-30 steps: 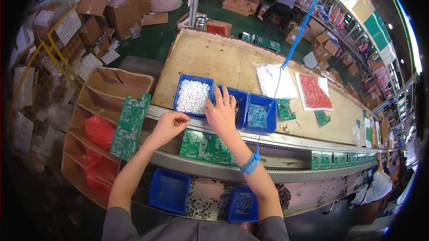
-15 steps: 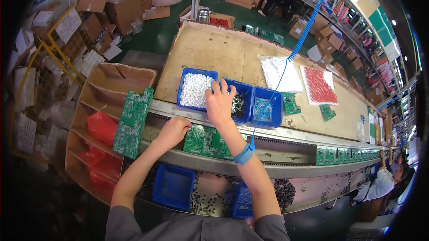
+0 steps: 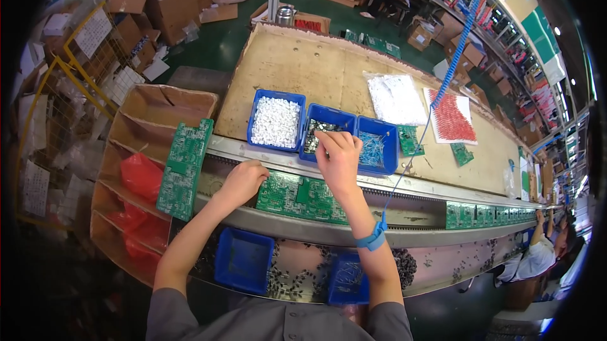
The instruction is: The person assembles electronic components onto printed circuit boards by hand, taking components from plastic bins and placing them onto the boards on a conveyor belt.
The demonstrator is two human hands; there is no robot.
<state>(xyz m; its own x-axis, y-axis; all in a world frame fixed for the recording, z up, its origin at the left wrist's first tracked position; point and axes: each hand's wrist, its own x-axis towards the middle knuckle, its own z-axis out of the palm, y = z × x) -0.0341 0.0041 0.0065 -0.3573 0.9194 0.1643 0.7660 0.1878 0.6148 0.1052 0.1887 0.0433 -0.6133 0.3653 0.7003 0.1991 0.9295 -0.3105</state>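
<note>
Over the middle blue bin point(image 3: 332, 116) of small dark and silvery components is my right hand point(image 3: 339, 156), its fingertips pinched together at the near side; whatever they hold is too small to make out. A blue strap point(image 3: 372, 238) with a cord circles that wrist. My left hand point(image 3: 244, 182) is closed beside the left end of a green circuit board point(image 3: 286, 194) lying in the conveyor rail, fingertips at the board's edge. What those fingers hold, if anything, is hidden. White parts fill the left bin point(image 3: 276, 121); blue-leaded components lie in the right bin point(image 3: 379, 145).
Another circuit board point(image 3: 184, 167) leans on the cardboard compartments point(image 3: 136, 142) at left. More boards point(image 3: 487, 216) line the rail point(image 3: 411, 218) to the right. Below it stand two blue bins point(image 3: 245, 262) among loose black components. A coiled blue cord point(image 3: 455, 56) hangs at right. Co-workers are farther off.
My right hand has moved right and nearer, from between the white-parts bin and middle bin to the middle bin's near right side, its spread fingers now drawn together. My left hand has barely moved.
</note>
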